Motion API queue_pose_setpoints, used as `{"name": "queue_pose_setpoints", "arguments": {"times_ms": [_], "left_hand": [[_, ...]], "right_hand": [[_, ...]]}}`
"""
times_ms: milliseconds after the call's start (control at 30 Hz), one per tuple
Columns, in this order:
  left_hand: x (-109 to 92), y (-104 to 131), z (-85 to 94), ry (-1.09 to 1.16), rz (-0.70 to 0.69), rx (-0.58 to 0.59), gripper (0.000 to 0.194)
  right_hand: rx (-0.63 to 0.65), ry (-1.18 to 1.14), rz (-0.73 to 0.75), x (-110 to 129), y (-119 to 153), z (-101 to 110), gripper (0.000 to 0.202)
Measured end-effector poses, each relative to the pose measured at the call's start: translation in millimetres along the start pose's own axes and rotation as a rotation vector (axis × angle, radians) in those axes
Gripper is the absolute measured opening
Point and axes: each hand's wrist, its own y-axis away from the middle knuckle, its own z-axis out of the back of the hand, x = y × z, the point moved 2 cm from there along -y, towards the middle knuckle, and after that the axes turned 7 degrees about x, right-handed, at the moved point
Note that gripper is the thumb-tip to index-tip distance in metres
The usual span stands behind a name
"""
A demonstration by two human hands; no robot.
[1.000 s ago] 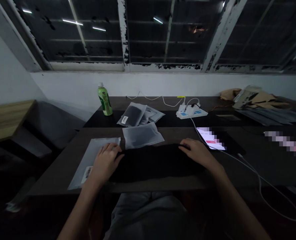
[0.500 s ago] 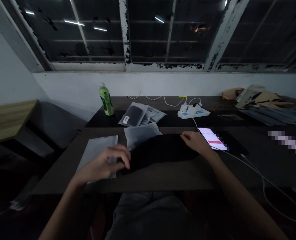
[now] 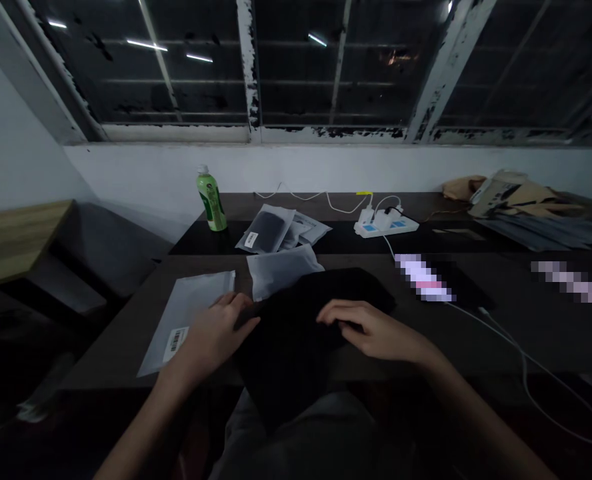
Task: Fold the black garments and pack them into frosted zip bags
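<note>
A black cloth (image 3: 296, 333) lies across the desk, and its near part hangs over the front edge above the lap. My left hand (image 3: 219, 333) is at the cloth's left side, its fingers bent and its thumb apart; whether it pinches the fabric is too dark to tell. My right hand (image 3: 369, 327) rests on the cloth's right half with curled fingers, and a gap shows between thumb and forefinger. A frosted bag with a barcode label (image 3: 176, 340) lies partly under my left wrist. Behind the cloth is another frosted bag (image 3: 281, 270).
Packaged dark items (image 3: 269, 228) and a green bottle (image 3: 211, 200) stand at the back left. A power strip (image 3: 386, 225) sits behind; a lit phone (image 3: 423, 279) with a white cable (image 3: 523, 353) is on the right. Brown paper and flat bags (image 3: 536, 200) lie far right.
My right hand has moved left and nearer across the cloth. My left hand has turned, with its fingers farther forward. The cloth has spread toward the body and over the edge. The bag's label has come into view.
</note>
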Motion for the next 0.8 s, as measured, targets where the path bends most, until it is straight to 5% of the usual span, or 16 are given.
{"name": "queue_pose_setpoints", "arguments": {"times_ms": [167, 267, 367, 500, 800], "left_hand": [[4.4, 0.0, -18.6, -0.120, 0.040, 0.044, 0.018], [4.0, -3.3, -19.1, -0.085, 0.005, -0.005, 0.016], [5.3, -11.4, -14.7, 0.006, 0.021, -0.093, 0.013], [15.2, -31.3, -1.9, 0.141, 0.035, -0.122, 0.015], [44.4, -47.1, 17.9, 0.448, -0.053, 0.225, 0.041]], "right_hand": [[0.197, -0.207, -0.148, 0.4, 26.9, 12.8, 0.032], [0.002, -0.044, -0.301, -18.2, 28.3, 27.0, 0.027], [-0.259, 0.275, -0.303, -47.5, 16.3, 38.9, 0.028], [-0.221, 0.457, -0.319, -83.4, 1.7, 38.6, 0.036], [-0.204, 0.236, -0.397, -82.5, 21.5, 39.3, 0.038]]}}
